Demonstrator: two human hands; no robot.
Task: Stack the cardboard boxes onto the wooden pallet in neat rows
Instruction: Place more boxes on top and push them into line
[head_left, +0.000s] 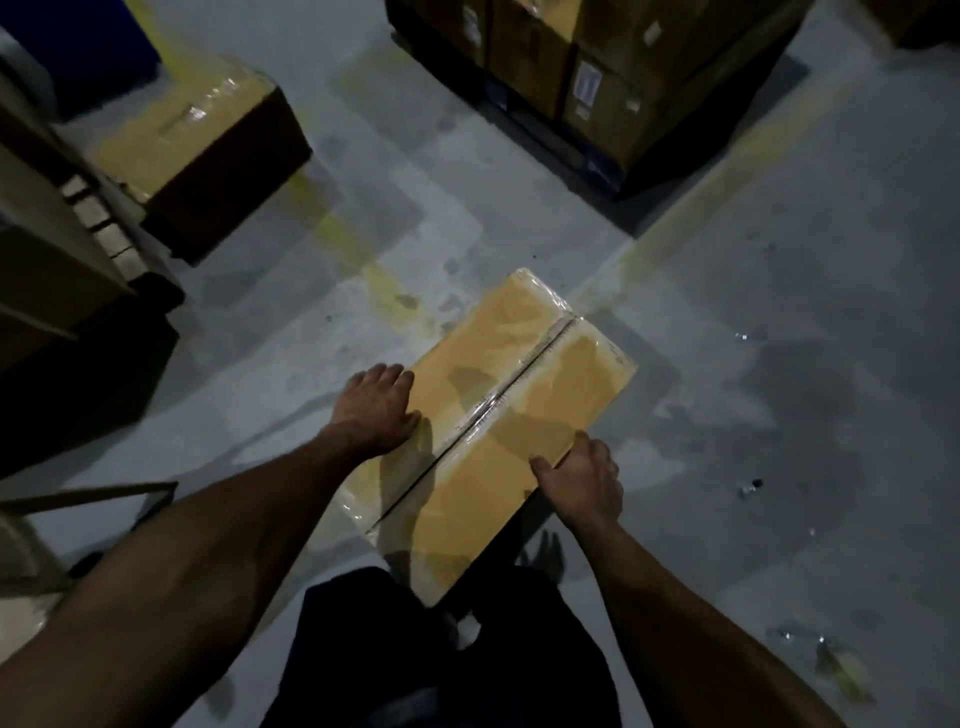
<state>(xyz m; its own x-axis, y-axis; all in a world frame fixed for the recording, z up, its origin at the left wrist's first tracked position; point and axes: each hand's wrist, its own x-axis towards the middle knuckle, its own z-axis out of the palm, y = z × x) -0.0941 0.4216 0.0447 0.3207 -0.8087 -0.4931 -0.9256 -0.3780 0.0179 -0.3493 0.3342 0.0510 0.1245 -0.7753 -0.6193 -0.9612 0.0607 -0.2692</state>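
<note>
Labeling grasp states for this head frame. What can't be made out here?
- Left hand and right hand: fingers wrap over the carried box's edges, fingertips hidden.
- Box underside and near end: hidden by the box top and the person's body.
- Stacked boxes: cut off by top edge; labels too small.
- Second box: motion-blurred.

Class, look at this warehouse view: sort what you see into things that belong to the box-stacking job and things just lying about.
Belongs to the job:
carried box, gripped by left hand and right hand
stacked boxes
wrapped box on floor

Just lying about:
small scraps
yellow floor line
shelving
</note>
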